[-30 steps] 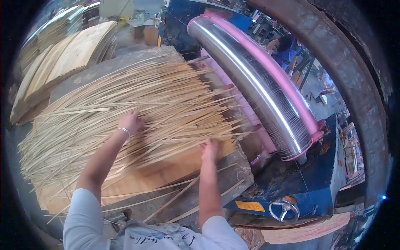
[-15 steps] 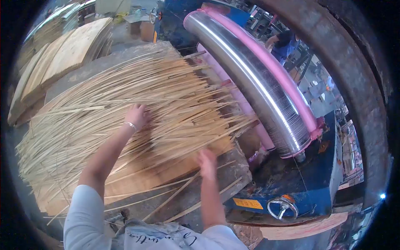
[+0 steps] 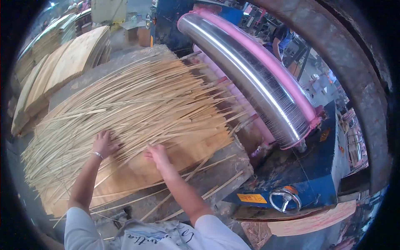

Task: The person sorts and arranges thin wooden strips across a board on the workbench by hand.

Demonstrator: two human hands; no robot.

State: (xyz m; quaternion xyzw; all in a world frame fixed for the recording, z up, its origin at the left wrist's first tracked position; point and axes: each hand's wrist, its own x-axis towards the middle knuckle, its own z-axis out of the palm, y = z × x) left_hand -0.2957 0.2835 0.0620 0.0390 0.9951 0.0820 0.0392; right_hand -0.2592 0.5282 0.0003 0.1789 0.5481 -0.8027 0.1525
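My left hand [image 3: 105, 145] lies on the thin wood strips [image 3: 137, 100] left of the frame's centre, palm down with the fingers a little spread; whether any strip is pinched under it I cannot tell. A bracelet [image 3: 97, 154] circles that wrist. My right hand [image 3: 157, 155], just below the centre, touches the lower edge of the strips with its fingers part bent and the thumb near them; I cannot tell whether it grips one. The two hands are near each other but apart.

The strips spread in a loose, crisscrossed layer over the left and middle of the frame, most running from lower left to upper right. Under them is a broad wood sheet [image 3: 171, 158], bare along its lower side, with a jagged right edge. The sheet lies on a grey slab [image 3: 231, 168], where a few loose strips [image 3: 208, 166] sit below it.

From upper centre to right of centre, a shiny metal roller [image 3: 250, 79] slants beside a pink roller [image 3: 266, 60], both on a blue machine [image 3: 308, 179]. A handwheel [image 3: 285, 200] and a yellow label [image 3: 251, 198] are on its lower front. Stacked wood sheets [image 3: 62, 62] stand at upper left. At upper right, beyond the rollers, is another person [image 3: 282, 39].
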